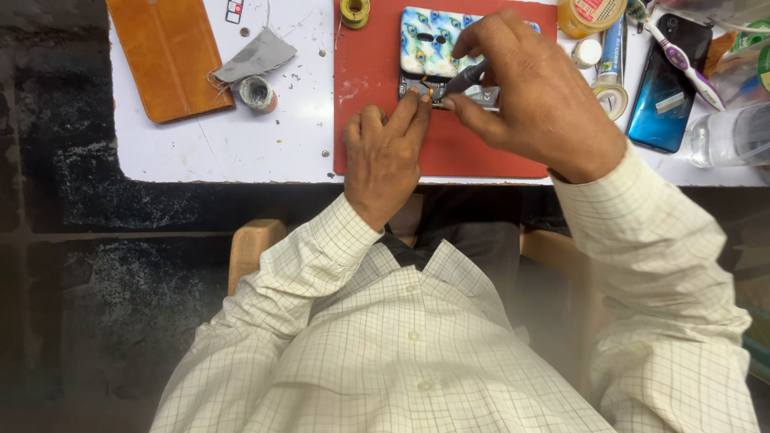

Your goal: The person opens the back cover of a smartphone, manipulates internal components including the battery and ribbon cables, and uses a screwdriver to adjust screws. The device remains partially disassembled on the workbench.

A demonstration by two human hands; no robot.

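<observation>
Right hand (533, 100) pinches a dark-handled tool (468, 78), tip down on the open lower end of the phone (437, 56) with peacock-pattern back lying on the red mat (369, 120), while the left hand (385, 156) presses its fingertips (415, 98) against the phone's bottom edge.

Place: phone repair bench | Evidence: red work mat (377, 88), opened phone (449, 90), solder spool (354, 10), spare blue phone (667, 88) far right
</observation>
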